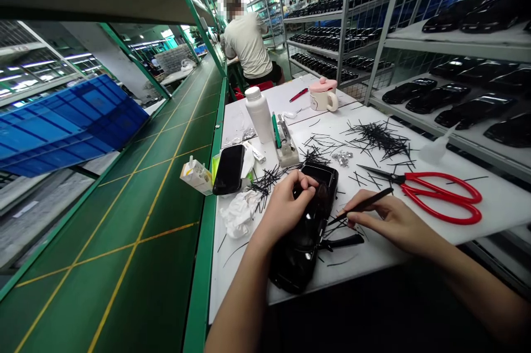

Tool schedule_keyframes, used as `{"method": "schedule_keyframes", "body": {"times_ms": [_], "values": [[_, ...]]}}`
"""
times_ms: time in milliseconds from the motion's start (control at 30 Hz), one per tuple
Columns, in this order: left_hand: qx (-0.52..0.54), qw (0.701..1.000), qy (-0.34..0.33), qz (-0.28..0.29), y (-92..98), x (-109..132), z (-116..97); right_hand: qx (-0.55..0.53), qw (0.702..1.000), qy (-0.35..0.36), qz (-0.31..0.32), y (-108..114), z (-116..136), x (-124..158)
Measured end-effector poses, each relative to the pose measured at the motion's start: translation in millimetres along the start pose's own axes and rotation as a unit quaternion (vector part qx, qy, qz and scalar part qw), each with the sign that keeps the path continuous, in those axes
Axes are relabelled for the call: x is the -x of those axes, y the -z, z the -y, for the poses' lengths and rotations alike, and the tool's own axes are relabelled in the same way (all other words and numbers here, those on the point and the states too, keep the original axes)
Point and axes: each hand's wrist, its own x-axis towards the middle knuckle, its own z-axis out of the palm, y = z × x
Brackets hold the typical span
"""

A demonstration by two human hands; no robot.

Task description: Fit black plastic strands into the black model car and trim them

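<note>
**Bench, near edge: car and tweezers in hand**

Car [302, 248]: glossy black shell, lying at the near edge of the white table [240, 286], between both hands.
Left hand [286, 203]: fingers curled, gripping the car's far end.
Right hand [390, 220]: fingers pinched on black tweezers [365, 204], tip touching the car's right side.
Right: red scissors [440, 192].
Far: loose black strips [377, 137], white bottle [258, 114], pink mug [322, 95].
Left: phone [228, 169], crumpled tissue [239, 213], green conveyor [157, 203].

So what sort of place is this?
Probably a model-car assembly line: a long green conveyor belt beside the white worktable, metal wire racks of glossy black car shells, and the left hand gripping one black shell while the right hand holds slim black tweezers.
</note>
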Motion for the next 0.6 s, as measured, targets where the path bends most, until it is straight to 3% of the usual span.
{"method": "schedule_keyframes", "body": {"times_ms": [600], "values": [[0.005, 1.0, -0.006, 0.013, -1.7, 0.5, 3.4, 0.051, 0.998, 0.018, -0.013, -5.3, -8.0, -2.7]]}}
